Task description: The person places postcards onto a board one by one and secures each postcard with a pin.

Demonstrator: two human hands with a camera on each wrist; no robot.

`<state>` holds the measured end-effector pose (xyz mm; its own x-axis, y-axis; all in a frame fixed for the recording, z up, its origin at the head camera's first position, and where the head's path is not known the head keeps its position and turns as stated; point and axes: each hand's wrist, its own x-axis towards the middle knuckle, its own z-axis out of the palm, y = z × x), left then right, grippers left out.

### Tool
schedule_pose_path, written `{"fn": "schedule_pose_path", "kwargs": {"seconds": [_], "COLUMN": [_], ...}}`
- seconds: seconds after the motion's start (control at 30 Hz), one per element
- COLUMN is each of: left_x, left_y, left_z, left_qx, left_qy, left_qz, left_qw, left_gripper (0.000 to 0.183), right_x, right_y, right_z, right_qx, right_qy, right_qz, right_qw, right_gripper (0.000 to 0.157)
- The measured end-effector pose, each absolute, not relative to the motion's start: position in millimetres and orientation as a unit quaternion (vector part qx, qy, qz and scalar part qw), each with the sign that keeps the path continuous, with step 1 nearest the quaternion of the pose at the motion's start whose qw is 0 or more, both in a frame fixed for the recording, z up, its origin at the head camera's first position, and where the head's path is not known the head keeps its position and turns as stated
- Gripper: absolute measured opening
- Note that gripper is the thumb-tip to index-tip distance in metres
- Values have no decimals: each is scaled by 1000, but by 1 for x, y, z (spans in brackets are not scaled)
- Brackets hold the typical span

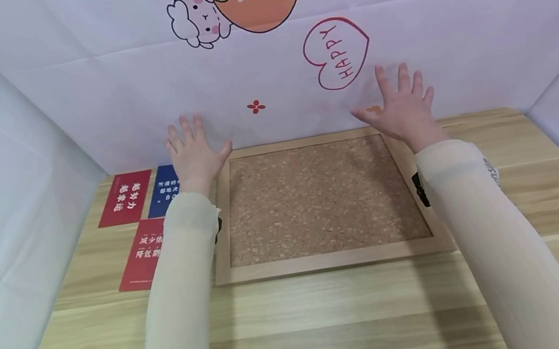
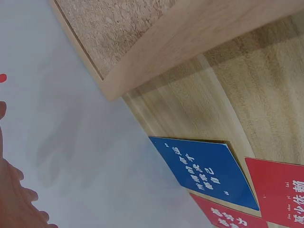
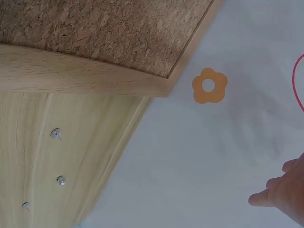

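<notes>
Both hands are raised over the far side of a wood-framed cork board (image 1: 324, 198), fingers spread and nothing held. My left hand (image 1: 195, 154) is above the board's far left corner, thumb pointing inward. Over the far right corner is my right hand (image 1: 403, 109), its fingers reaching up in front of the white printed backdrop. To the left of the board lie a blue card (image 2: 204, 168) and two red cards (image 1: 125, 199), partly covered by the left sleeve in the head view. Several silver thumbtacks (image 3: 56, 133) rest on the table beside the board's right side.
A wood-grain table (image 1: 331, 325) stretches in front of the board. White cloth (image 1: 136, 99) with cartoon prints rises behind it, and more white cloth hangs at both sides. The right sleeve (image 1: 485, 227) crosses over the table on the right.
</notes>
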<state>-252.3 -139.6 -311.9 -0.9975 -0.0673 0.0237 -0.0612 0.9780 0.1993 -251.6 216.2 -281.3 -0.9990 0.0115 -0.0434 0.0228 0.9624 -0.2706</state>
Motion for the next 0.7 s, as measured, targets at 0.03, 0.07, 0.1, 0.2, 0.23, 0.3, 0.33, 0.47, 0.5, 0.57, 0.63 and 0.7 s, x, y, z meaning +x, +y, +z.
{"fn": "schedule_pose_path", "kwargs": {"seconds": [0.03,0.07,0.1,0.2,0.23,0.3,0.33,0.47,0.5,0.57,0.63,0.7], "left_x": [-252,-252,-251,-251,-250,-251,-251,-251,-250,-250,-251,-250], "left_y": [-140,-140,-141,-143,-143,-145,-145,-145,-145,-145,-146,-146], "left_z": [-312,-312,-311,-311,-311,-312,-312,-313,-313,-313,-313,-314], "left_qx": [32,32,33,37,39,41,41,42,42,42,42,44], "left_qy": [-994,-994,-994,-994,-994,-993,-993,-993,-993,-993,-994,-994], "left_qz": [-100,-99,-100,-104,-105,-109,-110,-110,-109,-107,-104,-104], "left_qw": [14,13,12,13,12,12,12,7,6,3,0,-3], "left_gripper": [90,90,90,90,89,89,89,89,88,88,86,85], "right_x": [-251,-251,-251,-251,-251,-251,-251,-249,-249,-248,-247,-246], "right_y": [217,217,217,218,219,220,220,225,226,230,233,236], "right_z": [-281,-281,-281,-282,-282,-284,-285,-289,-290,-294,-297,-300], "right_qx": [8,7,7,4,4,5,5,3,2,1,1,-1], "right_qy": [990,991,991,991,991,991,991,990,990,989,988,988], "right_qz": [-136,-135,-134,-132,-132,-135,-136,-142,-143,-148,-152,-153], "right_qw": [20,20,20,18,20,20,19,8,5,0,-1,1], "right_gripper": [96,96,96,94,94,93,92,90,90,91,92,89]}}
